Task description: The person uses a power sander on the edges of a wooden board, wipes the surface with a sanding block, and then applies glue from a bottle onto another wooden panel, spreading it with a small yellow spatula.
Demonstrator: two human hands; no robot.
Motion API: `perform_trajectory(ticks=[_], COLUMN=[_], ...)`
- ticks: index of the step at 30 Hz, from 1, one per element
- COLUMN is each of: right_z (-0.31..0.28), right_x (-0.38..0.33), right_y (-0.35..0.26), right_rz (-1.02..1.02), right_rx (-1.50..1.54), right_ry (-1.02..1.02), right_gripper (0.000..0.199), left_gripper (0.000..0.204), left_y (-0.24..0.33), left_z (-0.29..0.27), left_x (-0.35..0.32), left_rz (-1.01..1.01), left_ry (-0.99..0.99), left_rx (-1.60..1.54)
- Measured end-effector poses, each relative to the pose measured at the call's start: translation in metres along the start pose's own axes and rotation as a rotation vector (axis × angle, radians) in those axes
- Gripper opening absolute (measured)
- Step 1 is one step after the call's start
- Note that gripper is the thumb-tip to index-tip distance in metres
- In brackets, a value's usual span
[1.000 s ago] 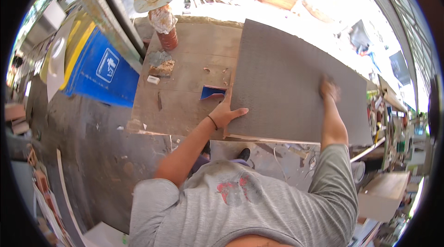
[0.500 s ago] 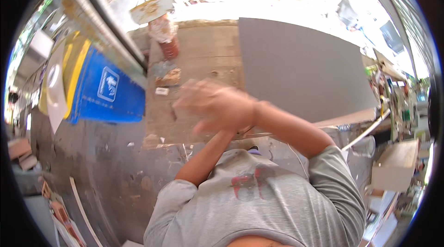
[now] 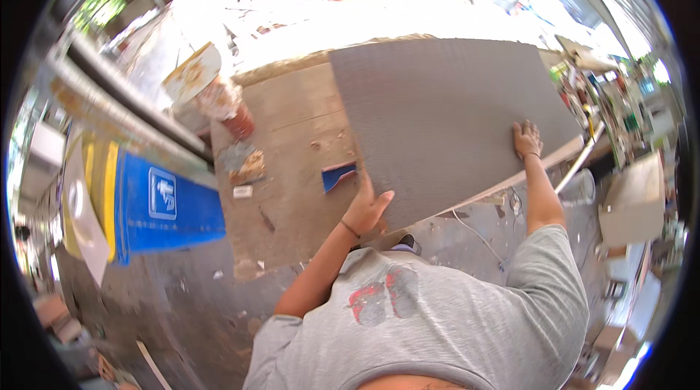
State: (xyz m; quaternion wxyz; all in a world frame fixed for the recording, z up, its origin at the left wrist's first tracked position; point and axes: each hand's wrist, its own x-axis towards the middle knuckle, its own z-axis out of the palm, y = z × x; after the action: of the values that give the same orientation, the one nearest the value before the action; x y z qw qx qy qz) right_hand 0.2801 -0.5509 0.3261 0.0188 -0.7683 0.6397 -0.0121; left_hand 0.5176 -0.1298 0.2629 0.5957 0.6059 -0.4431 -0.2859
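A large grey tile (image 3: 445,113) lies flat on a wooden worktable (image 3: 292,171). My left hand (image 3: 368,206) rests on the tile's near left corner, fingers spread over its edge. My right hand (image 3: 526,140) presses flat on the tile's near right edge. A small blue and red object (image 3: 337,175) pokes out from under the tile's left side, close to my left hand.
A red can with a wrapped top (image 3: 235,118) and a small scraper-like tool (image 3: 250,166) sit at the table's left. A blue board with a white sign (image 3: 164,204) leans left of the table. Cardboard boxes (image 3: 633,200) and a white hose (image 3: 580,160) lie at right.
My hands, held together in front of the camera half a second ago, are back on the tile's near edge, one at each end. The view has tilted, and the tile stays on the table.
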Motion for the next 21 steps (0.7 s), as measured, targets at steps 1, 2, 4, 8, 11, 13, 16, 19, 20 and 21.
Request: perform_trajectory(ticks=[1,2,4,8,11,13,16,19,20,21], right_z=[-0.002,-0.003,-0.005,-0.014,-0.018,-0.02,-0.029,-0.014,-0.027,-0.017], right_x=[-0.009,-0.017,-0.031,-0.039,-0.034,-0.026,-0.02,-0.016,-0.038,-0.036], right_y=[0.003,-0.001,-0.001,0.016,0.03,0.027,-0.024,-0.119,-0.166,-0.192], right_rz=[-0.003,-0.005,-0.025,-0.023,-0.08,0.065,0.24,0.244,0.147,0.025], right_rx=[-0.027,-0.055,-0.003,0.0,-0.045,-0.046,0.006,0.009,0.022,0.04], right_ry=[-0.004,-0.008,0.01,-0.007,-0.037,-0.06,-0.106,-0.045,-0.074,-0.057], right_gripper=[0.074,0.074,0.075,0.075,0.076,0.077,0.075,0.075,0.076,0.078], left_gripper=[0.086,0.086,0.092,0.091,0.094,0.097,0.099,0.098,0.098,0.099], left_y=[0.004,0.004,0.007,0.026,0.003,0.008,0.015,0.007,0.003,0.001], left_z=[-0.004,-0.008,-0.012,-0.018,-0.018,-0.011,-0.014,-0.019,-0.02,-0.014], left_x=[0.004,0.012,0.02,0.054,0.056,0.056,0.053,0.052,0.052,0.056], left_rz=[-0.01,0.003,-0.078,-0.139,-0.14,-0.12,-0.138,-0.096,-0.096,-0.082], left_ry=[0.007,-0.042,0.181,0.186,0.18,0.174,0.186,0.182,0.185,0.166], left_rx=[-0.03,-0.039,-0.261,-0.432,0.143,0.171,0.139,0.136,0.142,0.107])
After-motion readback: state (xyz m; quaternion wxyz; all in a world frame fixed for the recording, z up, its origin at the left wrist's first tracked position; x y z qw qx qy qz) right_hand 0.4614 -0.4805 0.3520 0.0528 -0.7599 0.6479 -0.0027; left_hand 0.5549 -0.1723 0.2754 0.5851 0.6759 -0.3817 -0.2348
